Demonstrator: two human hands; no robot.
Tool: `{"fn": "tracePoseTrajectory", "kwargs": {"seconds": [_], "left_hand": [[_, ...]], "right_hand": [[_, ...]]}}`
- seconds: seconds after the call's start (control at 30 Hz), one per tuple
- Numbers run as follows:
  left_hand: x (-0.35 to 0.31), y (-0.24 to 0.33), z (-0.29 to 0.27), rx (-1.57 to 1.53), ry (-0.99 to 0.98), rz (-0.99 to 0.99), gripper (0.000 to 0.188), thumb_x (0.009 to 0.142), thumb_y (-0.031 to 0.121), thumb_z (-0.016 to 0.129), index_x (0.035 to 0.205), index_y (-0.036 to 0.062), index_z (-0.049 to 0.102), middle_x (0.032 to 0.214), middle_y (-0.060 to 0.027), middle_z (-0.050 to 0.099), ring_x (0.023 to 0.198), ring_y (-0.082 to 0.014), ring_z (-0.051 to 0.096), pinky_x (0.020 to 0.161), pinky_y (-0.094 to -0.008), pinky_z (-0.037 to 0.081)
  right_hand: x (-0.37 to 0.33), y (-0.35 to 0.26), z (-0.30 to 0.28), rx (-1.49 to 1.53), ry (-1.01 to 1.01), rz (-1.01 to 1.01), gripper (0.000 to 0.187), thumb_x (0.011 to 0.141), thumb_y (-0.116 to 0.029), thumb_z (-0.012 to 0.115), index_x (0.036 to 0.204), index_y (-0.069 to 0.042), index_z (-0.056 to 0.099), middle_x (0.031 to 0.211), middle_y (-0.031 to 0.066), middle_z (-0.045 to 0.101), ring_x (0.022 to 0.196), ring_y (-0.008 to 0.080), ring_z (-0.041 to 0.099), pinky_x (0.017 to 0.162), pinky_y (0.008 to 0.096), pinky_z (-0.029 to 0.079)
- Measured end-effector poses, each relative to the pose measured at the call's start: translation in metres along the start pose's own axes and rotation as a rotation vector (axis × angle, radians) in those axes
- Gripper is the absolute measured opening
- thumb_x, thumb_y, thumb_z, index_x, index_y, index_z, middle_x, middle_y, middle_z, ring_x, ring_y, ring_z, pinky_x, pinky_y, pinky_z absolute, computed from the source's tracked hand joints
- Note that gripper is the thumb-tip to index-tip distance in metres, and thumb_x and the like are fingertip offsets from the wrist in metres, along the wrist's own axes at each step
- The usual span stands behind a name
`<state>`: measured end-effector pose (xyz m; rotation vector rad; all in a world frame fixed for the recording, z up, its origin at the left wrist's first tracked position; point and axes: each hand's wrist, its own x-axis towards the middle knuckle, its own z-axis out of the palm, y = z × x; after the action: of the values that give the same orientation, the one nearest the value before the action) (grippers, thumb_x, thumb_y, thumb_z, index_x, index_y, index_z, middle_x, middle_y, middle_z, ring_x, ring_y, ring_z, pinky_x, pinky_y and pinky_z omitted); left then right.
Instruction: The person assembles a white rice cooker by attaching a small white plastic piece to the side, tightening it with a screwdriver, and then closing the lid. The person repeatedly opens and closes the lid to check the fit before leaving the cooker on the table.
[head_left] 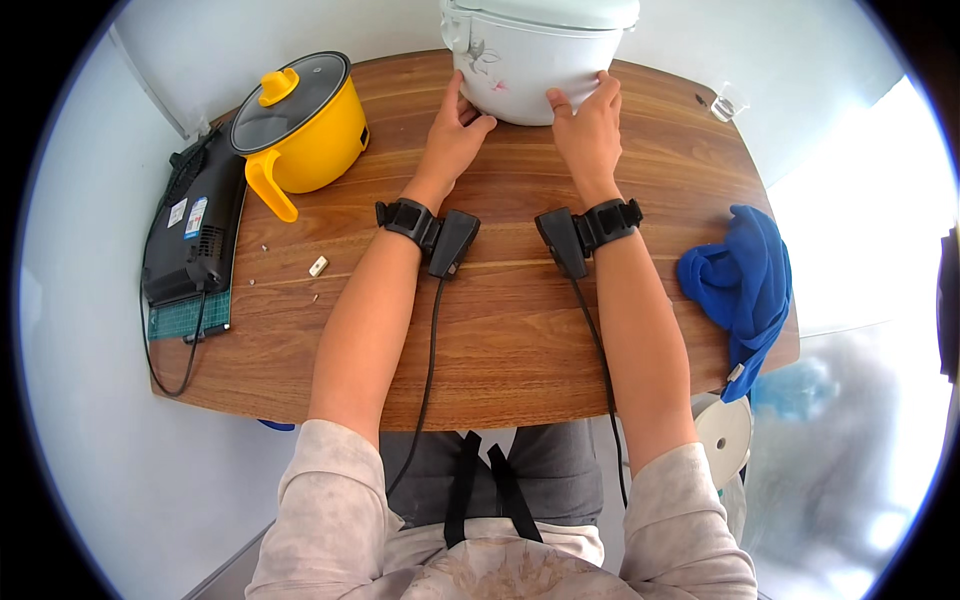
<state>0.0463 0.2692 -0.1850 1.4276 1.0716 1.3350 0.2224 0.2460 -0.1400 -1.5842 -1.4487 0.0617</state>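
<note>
At the far edge of the table stands a white rice cooker point(535, 65) with a grey and pink flower print. Its top is cut off by the upper rim of the picture. My left hand point(458, 135) grips the lower left side of the cooker, thumb toward the front. On the lower right side my right hand point(588, 125) presses, with its thumb on the front wall and its fingers wrapped round the side. Both forearms reach straight ahead over the table, each with a black strap and a cabled box at the wrist.
To the left are a yellow pot point(325, 140) with a glass lid and a black appliance point(190, 230) on a green mat point(180, 318). A small white block point(318, 266) lies nearby. On the right are a crumpled blue cloth point(740, 275) and a small clear piece point(728, 103).
</note>
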Motion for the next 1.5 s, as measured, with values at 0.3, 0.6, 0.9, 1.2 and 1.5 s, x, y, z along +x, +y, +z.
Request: {"fn": "tracePoseTrajectory", "kwargs": {"seconds": [0.3, 0.6, 0.9, 1.2, 1.5], "left_hand": [[-0.003, 0.001, -0.001, -0.020, -0.018, 0.041, 0.090, 0.092, 0.008, 0.066, 0.162, 0.0098, 0.011, 0.153, -0.0278, 0.040, 0.139, -0.0343, 0.045, 0.111, -0.0387, 0.040], [-0.007, 0.006, -0.001, 0.021, 0.042, 0.016, 0.087, 0.089, 0.014, 0.066, 0.161, 0.0052, 0.017, 0.144, -0.0254, 0.050, 0.133, -0.0326, 0.051, 0.107, -0.0377, 0.043], [-0.080, 0.090, -0.053, 0.429, -0.030, 0.176, 0.034, 0.094, 0.017, 0.061, 0.127, 0.0056, 0.062, 0.111, -0.0134, 0.072, 0.095, -0.0211, 0.070, 0.079, -0.0328, 0.054], [-0.224, 0.128, -0.194, 0.969, 0.056, 0.031, 0.020, 0.091, 0.016, 0.070, 0.105, 0.0025, 0.068, 0.087, -0.0138, 0.072, 0.078, -0.0265, 0.069, 0.069, -0.0354, 0.053], [-0.237, 0.070, -0.179, 0.967, 0.007, 0.176, 0.013, 0.086, 0.013, 0.072, 0.096, 0.0042, 0.069, 0.090, -0.0148, 0.069, 0.085, -0.0334, 0.067, 0.074, -0.0412, 0.053]], "right_hand": [[0.003, 0.004, 0.005, 0.017, -0.009, 0.000, 0.070, 0.091, -0.036, 0.072, 0.139, -0.001, 0.035, 0.137, 0.0229, 0.051, 0.119, 0.0457, 0.058, 0.090, 0.0558, 0.053], [0.009, 0.007, 0.006, -0.017, -0.044, 0.012, 0.073, 0.093, -0.042, 0.068, 0.143, -0.002, 0.034, 0.148, 0.0213, 0.045, 0.128, 0.0436, 0.052, 0.097, 0.0544, 0.049], [0.014, 0.019, 0.007, 0.062, -0.087, -0.005, 0.080, 0.091, -0.040, 0.069, 0.148, 0.002, 0.031, 0.145, 0.0259, 0.046, 0.131, 0.0438, 0.050, 0.103, 0.0514, 0.045], [-0.008, -0.050, -0.040, 0.231, -0.229, -0.081, 0.061, 0.090, -0.023, 0.065, 0.142, -0.001, 0.042, 0.131, 0.0271, 0.058, 0.110, 0.0377, 0.065, 0.094, 0.0444, 0.050], [-0.080, -0.057, -0.056, 0.183, -0.577, -0.440, 0.045, 0.090, -0.014, 0.066, 0.134, -0.011, 0.054, 0.115, 0.0196, 0.068, 0.090, 0.0292, 0.070, 0.080, 0.0412, 0.055]]}}
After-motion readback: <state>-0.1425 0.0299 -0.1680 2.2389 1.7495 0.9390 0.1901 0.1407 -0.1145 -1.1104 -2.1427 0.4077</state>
